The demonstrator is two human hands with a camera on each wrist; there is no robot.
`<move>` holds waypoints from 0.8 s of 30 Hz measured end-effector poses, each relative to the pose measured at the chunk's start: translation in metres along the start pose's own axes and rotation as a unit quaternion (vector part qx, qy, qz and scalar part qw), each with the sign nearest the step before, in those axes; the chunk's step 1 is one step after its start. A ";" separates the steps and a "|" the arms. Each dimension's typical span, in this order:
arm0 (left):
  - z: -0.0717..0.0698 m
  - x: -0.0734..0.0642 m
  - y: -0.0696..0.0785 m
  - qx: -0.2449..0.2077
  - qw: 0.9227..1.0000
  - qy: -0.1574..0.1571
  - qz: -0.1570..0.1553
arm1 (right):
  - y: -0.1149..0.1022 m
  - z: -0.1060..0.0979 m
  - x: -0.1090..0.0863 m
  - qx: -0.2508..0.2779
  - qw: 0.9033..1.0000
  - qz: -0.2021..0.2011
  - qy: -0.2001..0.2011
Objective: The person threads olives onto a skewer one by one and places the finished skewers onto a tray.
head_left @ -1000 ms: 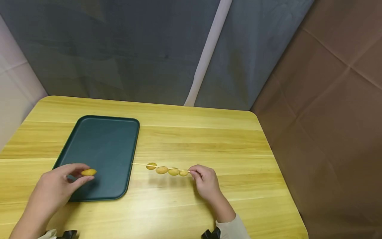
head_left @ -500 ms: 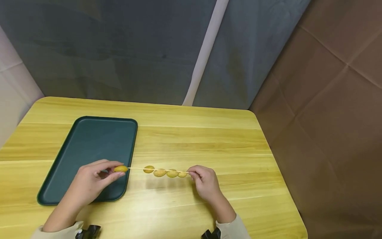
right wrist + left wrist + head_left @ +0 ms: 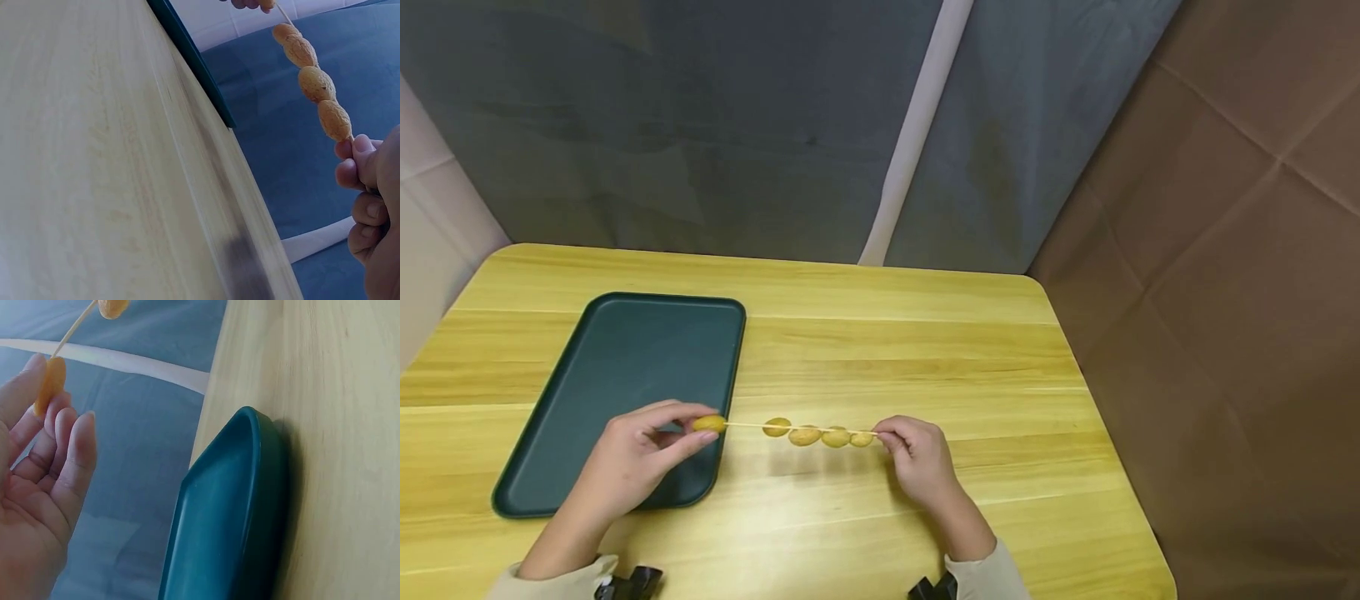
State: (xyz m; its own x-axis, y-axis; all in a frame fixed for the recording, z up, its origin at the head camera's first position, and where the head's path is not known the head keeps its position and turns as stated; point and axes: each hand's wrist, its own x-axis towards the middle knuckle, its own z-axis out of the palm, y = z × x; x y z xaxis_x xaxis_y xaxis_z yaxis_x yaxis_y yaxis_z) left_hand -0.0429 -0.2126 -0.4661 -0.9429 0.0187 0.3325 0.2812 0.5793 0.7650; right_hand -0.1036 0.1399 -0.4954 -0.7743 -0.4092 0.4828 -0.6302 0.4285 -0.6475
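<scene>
My left hand [image 3: 625, 462] pinches a golden-brown oval food piece [image 3: 709, 424] between thumb and fingers, above the tray's right edge. This piece meets the left end of a thin pale skewer [image 3: 745, 425]; how deep the tip goes in cannot be seen. In the left wrist view the skewer [image 3: 76, 328] runs up from the held piece [image 3: 51, 386]. At the skewer's other end, my right hand [image 3: 921, 462] grips it with thumb and fingertips. Several similar pieces [image 3: 317, 84] are threaded close together near the right hand, with bare skewer between them and the left-hand piece.
A dark green rectangular tray [image 3: 647, 358] lies on the left of the wood-grain table [image 3: 910, 358], partly under my left hand. Grey cloth [image 3: 700, 125] hangs behind the table and brown cloth [image 3: 1225, 292] on the right. Black wrist devices [image 3: 632, 583] show below the hands.
My left hand has moved right from over the tray, bringing its oval piece to the skewer's tip. During the last half second both hands shift only slightly. The right hand keeps its grip.
</scene>
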 end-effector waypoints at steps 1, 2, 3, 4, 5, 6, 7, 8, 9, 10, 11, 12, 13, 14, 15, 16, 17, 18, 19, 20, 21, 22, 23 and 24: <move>0.000 0.000 0.000 -0.005 1.000 0.002 -0.001 | 0.000 0.000 0.000 0.001 1.000 -0.002 0.001; 0.000 -0.001 -0.001 -0.009 1.000 0.003 -0.001 | 0.001 0.000 0.000 0.001 1.000 -0.004 0.002; 0.000 -0.001 -0.001 -0.011 1.000 0.003 -0.002 | 0.001 0.000 0.000 -0.001 1.000 -0.006 0.003; 0.000 -0.001 -0.001 -0.015 1.000 0.003 -0.002 | 0.001 0.000 0.000 -0.002 1.000 -0.007 0.004; -0.001 -0.001 -0.001 -0.016 1.000 0.003 -0.002 | 0.001 0.000 0.000 -0.004 1.000 -0.008 0.004; -0.001 -0.001 -0.001 -0.018 1.000 0.002 -0.003 | 0.001 0.000 0.000 -0.006 1.000 -0.009 0.005; -0.001 -0.001 -0.001 -0.021 1.000 0.002 -0.003 | 0.001 0.000 0.000 -0.008 1.000 -0.010 0.006; -0.002 -0.001 -0.002 -0.022 1.000 0.002 -0.002 | 0.001 0.000 0.000 -0.010 1.000 -0.012 0.006; -0.002 -0.001 -0.002 -0.023 1.000 0.003 -0.001 | 0.001 0.000 0.001 -0.012 1.000 -0.014 0.007; -0.002 -0.002 -0.002 -0.024 1.000 0.003 0.002 | 0.001 0.000 0.000 -0.013 1.000 -0.017 0.007; -0.002 -0.002 -0.002 -0.024 1.000 0.005 0.006 | 0.002 0.000 0.000 -0.014 1.000 -0.020 0.007; -0.002 -0.003 -0.002 -0.025 1.000 0.006 0.010 | 0.002 0.000 0.000 -0.015 1.000 -0.023 0.008; -0.002 -0.003 -0.002 -0.027 0.999 0.006 0.016 | 0.002 0.001 0.000 -0.015 0.999 -0.027 0.008; -0.002 -0.004 -0.003 -0.027 0.999 0.007 0.022 | 0.003 0.001 0.000 -0.016 0.999 -0.031 0.009; -0.001 -0.004 -0.003 -0.028 0.999 0.007 0.027 | 0.003 0.001 0.000 -0.016 0.999 -0.034 0.009; -0.001 -0.004 -0.003 -0.028 0.999 0.008 0.033 | 0.003 0.001 0.000 -0.017 0.999 -0.037 0.008; -0.001 -0.005 -0.004 -0.028 0.999 0.009 0.038 | 0.003 0.002 0.000 -0.017 0.999 -0.039 0.007; 0.000 -0.005 -0.004 -0.027 0.999 0.010 0.043 | 0.003 0.002 0.000 -0.018 0.999 -0.041 0.007; 0.000 -0.005 -0.004 -0.025 0.998 0.012 0.048 | 0.003 0.002 0.000 -0.020 0.999 -0.043 0.006; 0.000 -0.005 -0.004 -0.022 0.998 0.014 0.052 | 0.003 0.002 0.001 -0.023 0.999 -0.046 0.006; 0.000 -0.004 -0.004 -0.021 0.998 0.016 0.055 | 0.003 0.002 0.001 -0.025 0.998 -0.049 0.006; 0.000 -0.004 -0.004 -0.019 0.998 0.018 0.060 | 0.004 0.002 0.001 -0.028 0.998 -0.051 0.007; 0.001 -0.004 -0.004 -0.019 0.998 0.019 0.064 | 0.005 0.002 0.001 -0.031 0.998 -0.054 0.008; 0.001 -0.004 -0.004 -0.018 0.997 0.020 0.067 | 0.005 0.002 0.001 -0.034 0.998 -0.056 0.008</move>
State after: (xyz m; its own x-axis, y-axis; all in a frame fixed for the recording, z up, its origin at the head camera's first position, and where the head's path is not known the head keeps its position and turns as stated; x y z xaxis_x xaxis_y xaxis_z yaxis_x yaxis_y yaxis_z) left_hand -0.0403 -0.2143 -0.4709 -0.8887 0.0612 0.4543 0.4114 0.5436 0.7316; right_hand -0.1070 0.1403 -0.4994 -0.6997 -0.4444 0.5594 -0.7144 0.4346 -0.5484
